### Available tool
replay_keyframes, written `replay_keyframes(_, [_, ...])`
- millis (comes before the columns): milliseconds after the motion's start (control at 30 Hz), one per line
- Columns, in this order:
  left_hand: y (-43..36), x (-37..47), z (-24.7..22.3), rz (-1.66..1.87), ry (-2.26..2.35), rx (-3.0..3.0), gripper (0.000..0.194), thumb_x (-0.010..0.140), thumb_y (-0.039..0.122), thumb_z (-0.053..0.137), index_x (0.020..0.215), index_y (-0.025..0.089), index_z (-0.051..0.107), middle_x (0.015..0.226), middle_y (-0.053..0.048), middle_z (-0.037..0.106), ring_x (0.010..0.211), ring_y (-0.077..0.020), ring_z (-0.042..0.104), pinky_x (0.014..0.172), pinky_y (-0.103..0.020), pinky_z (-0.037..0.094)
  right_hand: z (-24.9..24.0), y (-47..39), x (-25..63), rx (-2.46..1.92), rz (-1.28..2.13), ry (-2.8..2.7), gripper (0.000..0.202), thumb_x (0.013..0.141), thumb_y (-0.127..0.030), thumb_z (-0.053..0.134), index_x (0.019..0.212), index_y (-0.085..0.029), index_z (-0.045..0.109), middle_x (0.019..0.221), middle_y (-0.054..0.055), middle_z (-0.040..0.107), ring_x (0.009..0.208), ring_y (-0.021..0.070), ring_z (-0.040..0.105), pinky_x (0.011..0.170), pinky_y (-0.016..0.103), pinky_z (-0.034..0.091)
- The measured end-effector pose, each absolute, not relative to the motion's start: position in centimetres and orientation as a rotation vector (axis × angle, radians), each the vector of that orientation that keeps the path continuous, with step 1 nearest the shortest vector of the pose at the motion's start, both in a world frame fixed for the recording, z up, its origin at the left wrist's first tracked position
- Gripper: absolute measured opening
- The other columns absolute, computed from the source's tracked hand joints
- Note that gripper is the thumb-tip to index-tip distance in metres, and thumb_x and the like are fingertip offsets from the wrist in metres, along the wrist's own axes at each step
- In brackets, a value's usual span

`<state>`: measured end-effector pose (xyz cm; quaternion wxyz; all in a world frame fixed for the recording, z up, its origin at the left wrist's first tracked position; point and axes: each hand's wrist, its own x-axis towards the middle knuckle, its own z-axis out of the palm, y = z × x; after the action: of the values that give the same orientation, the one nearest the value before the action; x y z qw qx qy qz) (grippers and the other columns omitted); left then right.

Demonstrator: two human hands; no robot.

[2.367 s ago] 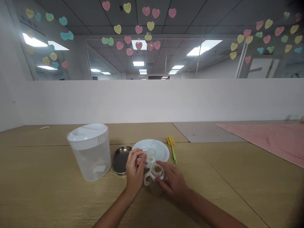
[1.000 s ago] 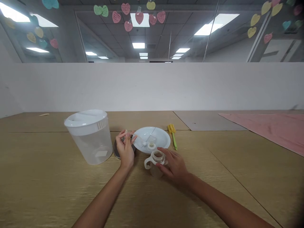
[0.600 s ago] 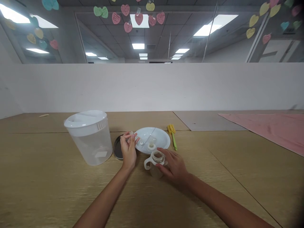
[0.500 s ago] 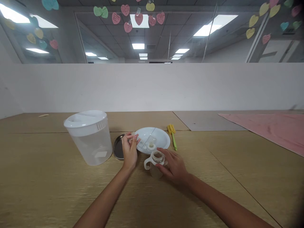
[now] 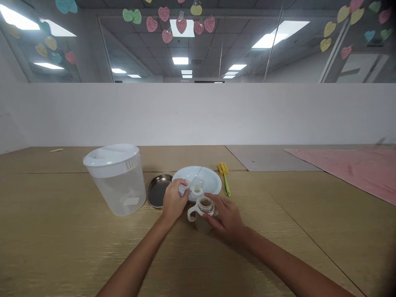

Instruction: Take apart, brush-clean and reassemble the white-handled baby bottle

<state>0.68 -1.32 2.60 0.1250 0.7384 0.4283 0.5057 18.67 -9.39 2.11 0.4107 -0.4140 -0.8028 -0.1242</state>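
So our right hand [image 5: 227,214] is wrapped around a wide-neck drinking bottle [image 5: 202,223], a proper grip up by the neck. Bottle's mouth up, long axis pretty much vertical, base on the tan table [image 5: 77,247] as far as we can see. It sits to the right of our left hand [image 5: 174,201] and a bit closer to us, white handle [image 5: 191,213] poking left toward that hand. Left fingers and thumb are at a small pale piece [image 5: 182,189] over the plate's [image 5: 217,184] left side; pinched or just touched, we can't tell. A white collar-like part [image 5: 197,191] is on the plate, just past the bottle. Text-wise: a white label [image 5: 131,201] on the lidded tub [image 5: 119,185], nothing legible. The pink heart note [image 5: 152,24] has scribbles too, unreadable. No brands we can spot.
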Motion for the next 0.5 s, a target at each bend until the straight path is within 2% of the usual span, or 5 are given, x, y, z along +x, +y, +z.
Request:
replay_keyframes(267, [-1.76,0.55,2.75,1.229,1.392,2.356,0.011,0.077,0.016,0.044,0.076,0.019,0.054,0.083,-0.003,0.064,0.084,-0.0215,0.056,0.085,-0.039,0.038,2.14,-9.46,18.67,-1.040,-0.319,-2.025,0.040,0.086,-0.039,0.048,0.120,-0.017,0.045,0.101,0.011,0.065,0.088,0.0212,0.062,0.072,0.033,0.052])
replay_keyframes(500, [-1.73,0.73,2.93,1.327,1.369,2.288,0.010,0.080,0.019,0.043,0.078,0.019,0.052,0.083,-0.003,0.064,0.082,-0.0213,0.056,0.092,-0.046,0.032,2.13,-9.42,18.61,-1.037,-0.321,-2.017,0.039,0.087,-0.040,0.047,0.119,-0.017,0.046,0.100,0.010,0.065,0.087,0.0211,0.062,0.072,0.033,0.052])
